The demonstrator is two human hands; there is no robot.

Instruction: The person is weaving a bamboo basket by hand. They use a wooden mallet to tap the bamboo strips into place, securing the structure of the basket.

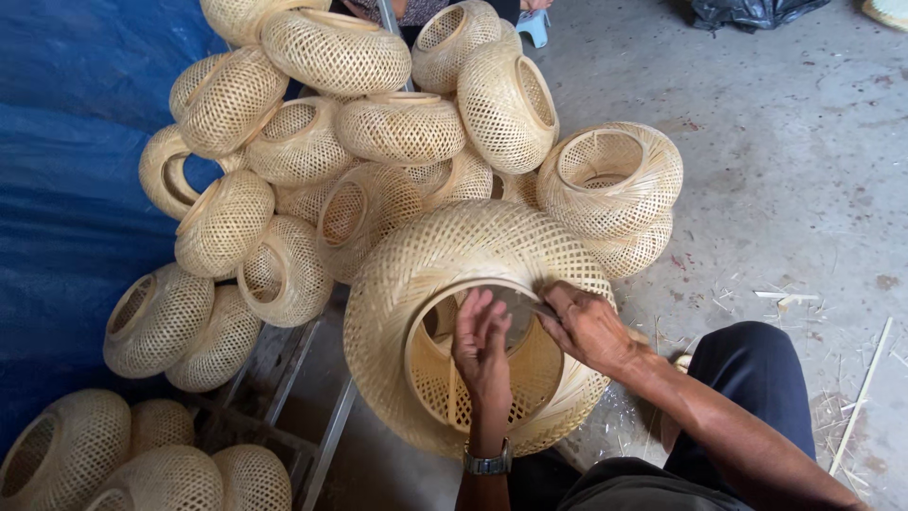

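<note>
Grey concrete floor [804, 189], pile of woven baskets [378, 123], left hand [482, 345] lay flat and open inside big basket [416, 274], right hand [586, 326] pinched its rim.

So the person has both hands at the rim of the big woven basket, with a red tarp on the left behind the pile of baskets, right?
Not quite: the tarp is blue, not red. The head view shows it on the left behind the pile of baskets. The rest holds: the left hand and right hand are both at the rim of the big woven basket.
</note>
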